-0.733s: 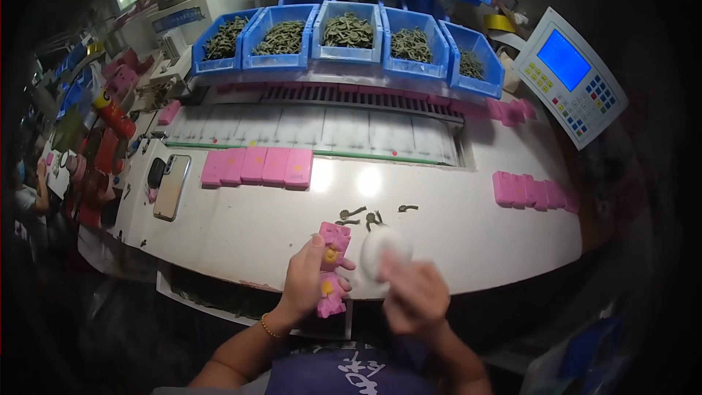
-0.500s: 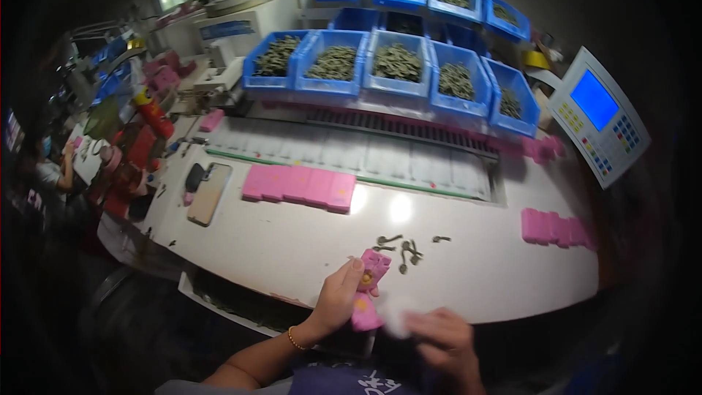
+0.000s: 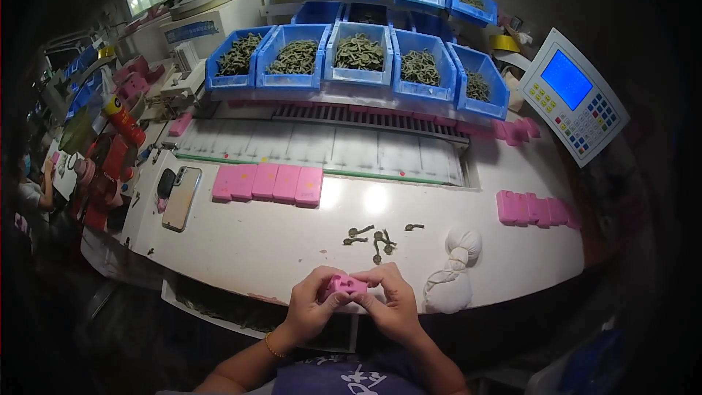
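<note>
both hands, left (image 3: 311,311) and right (image 3: 391,307), pinch a pink mould (image 3: 345,287) between them at the bench (image 3: 256,249) edge, steadying it, metal parts (image 3: 376,238) within reach.

A row of moulds (image 3: 268,182) lies on the table (image 3: 241,249), a phone (image 3: 180,187) to its left. Small metal parts (image 3: 376,236) lie right of centre, a tied cloth pouch (image 3: 453,271) beside them, bins (image 3: 351,58) behind.

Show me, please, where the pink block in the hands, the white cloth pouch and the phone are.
pink block (image 3: 345,284): head view, its top face.
white cloth pouch (image 3: 447,291): head view, lower bulge.
phone (image 3: 181,197): head view, its back.
</note>
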{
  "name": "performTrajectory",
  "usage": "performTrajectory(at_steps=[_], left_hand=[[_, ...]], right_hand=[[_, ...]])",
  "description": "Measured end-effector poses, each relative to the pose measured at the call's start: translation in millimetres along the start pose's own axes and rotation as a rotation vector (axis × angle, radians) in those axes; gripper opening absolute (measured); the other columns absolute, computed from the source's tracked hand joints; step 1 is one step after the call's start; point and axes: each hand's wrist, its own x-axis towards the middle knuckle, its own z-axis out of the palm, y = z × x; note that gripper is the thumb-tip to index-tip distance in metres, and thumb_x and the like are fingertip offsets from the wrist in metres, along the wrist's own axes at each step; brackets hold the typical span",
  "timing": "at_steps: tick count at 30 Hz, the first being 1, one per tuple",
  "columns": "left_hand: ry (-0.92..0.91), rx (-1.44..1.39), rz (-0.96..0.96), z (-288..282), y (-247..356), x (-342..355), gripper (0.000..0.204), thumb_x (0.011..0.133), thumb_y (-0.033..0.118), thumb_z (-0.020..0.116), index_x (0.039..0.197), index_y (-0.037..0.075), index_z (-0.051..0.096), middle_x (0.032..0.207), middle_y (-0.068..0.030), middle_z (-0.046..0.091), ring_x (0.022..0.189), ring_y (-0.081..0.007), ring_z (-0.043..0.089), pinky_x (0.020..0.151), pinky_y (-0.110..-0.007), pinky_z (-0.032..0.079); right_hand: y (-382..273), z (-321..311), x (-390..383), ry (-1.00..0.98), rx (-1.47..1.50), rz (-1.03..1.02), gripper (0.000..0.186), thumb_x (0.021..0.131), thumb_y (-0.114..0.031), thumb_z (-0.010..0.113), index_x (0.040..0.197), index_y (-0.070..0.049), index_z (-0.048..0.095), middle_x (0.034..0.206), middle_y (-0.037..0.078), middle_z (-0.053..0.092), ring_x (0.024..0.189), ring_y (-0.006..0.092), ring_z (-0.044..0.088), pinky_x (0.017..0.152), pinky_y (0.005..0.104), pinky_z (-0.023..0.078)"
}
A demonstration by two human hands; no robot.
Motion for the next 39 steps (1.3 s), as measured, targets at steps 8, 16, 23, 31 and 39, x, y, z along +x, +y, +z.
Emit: performTrajectory(at_steps=[8,16,23,31,39], left_hand=[[0.135,0.361,0.218,-27,12,10,0.019,0.088,0.013,0.074,0.102,0.002,0.066,0.086,-0.0063,0.066,0.074,-0.0124,0.061,0.065,-0.025,0.048],[0.078,1.388,0.168,-74,33,-1,0.056,0.077,0.026,0.078,0.128,0.009,0.060,0.119,-0.0117,0.061,0.111,-0.0325,0.056,0.094,-0.043,0.047],[0.155,1.170,0.194,-128,35,46,0.042,0.084,0.022,0.071,0.125,0.011,0.064,0.101,-0.0159,0.065,0.097,-0.0353,0.058,0.088,-0.044,0.048],[0.679,1.603,-0.042,-260,-14,249,0.033,0.087,0.020,0.067,0.118,0.012,0.063,0.108,-0.0156,0.061,0.105,-0.0371,0.055,0.091,-0.047,0.047],[0.680,1.598,0.239,-238,-21,214,0.033,0.084,0.014,0.064,0.114,0.001,0.060,0.115,-0.0192,0.059,0.104,-0.0375,0.056,0.089,-0.049,0.045]], right_hand=[[4,2,-1,0.014,-0.309,-0.151,0.032,0.080,-0.011,0.078,0.109,-0.003,0.069,0.102,0.011,0.066,0.097,0.0253,0.058,0.088,0.0351,0.045],[27,-3,-14,0.170,-0.273,-0.118,0.019,0.088,-0.006,0.067,0.105,-0.001,0.071,0.102,0.014,0.068,0.096,0.0273,0.060,0.085,0.0357,0.049],[35,-5,-15,0.143,-0.442,-0.213,0.013,0.090,-0.008,0.066,0.100,-0.001,0.070,0.093,0.013,0.068,0.089,0.0254,0.061,0.081,0.0346,0.049],[39,-6,-18,0.159,-0.407,-0.274,0.018,0.090,-0.001,0.064,0.107,-0.002,0.068,0.086,0.012,0.064,0.079,0.0269,0.060,0.073,0.0354,0.048],[-4,0,11,0.295,0.427,-0.117,0.034,0.104,-0.030,0.045,0.103,-0.001,0.063,0.083,0.013,0.062,0.083,0.0245,0.060,0.079,0.0393,0.051]])
